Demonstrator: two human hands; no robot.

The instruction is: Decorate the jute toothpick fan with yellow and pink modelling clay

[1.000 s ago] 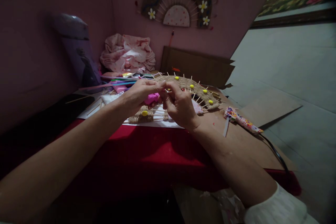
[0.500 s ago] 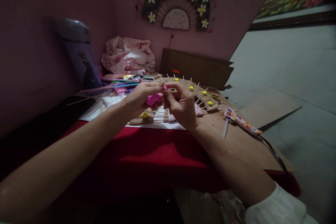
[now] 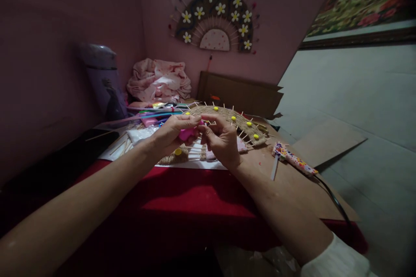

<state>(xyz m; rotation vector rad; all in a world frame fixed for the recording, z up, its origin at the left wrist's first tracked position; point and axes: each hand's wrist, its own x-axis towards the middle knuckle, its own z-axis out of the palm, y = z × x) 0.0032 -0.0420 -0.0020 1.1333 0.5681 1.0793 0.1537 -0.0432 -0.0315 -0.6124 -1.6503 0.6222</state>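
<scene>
My left hand [image 3: 173, 133] is closed around a bright pink lump of modelling clay [image 3: 186, 134], which shows under its fingers. My right hand [image 3: 221, 138] meets it at the fingertips, thumb and forefinger pinched together on the edge of the pink clay; the exact contact is partly hidden. Below and behind both hands lies a half-round fan shape woven of jute twine [image 3: 224, 112] over thin sticks, dotted with several yellow discs [image 3: 233, 118]. My hands cover its middle.
A hot glue gun [image 3: 294, 158] in flowered wrapping lies on cardboard [image 3: 286, 199] at the right, its black cord trailing off. Loose sticks and a plastic bag [image 3: 141, 134] are at the left. Behind stand folded cardboard [image 3: 238, 93], pink cloth [image 3: 159, 80] and a purple cylinder [image 3: 104, 82].
The camera view has tilted up slightly, so the scene sits lower. My hands stay together at the pink clay, with the fingertips shifted a little; less of the pink shows.
</scene>
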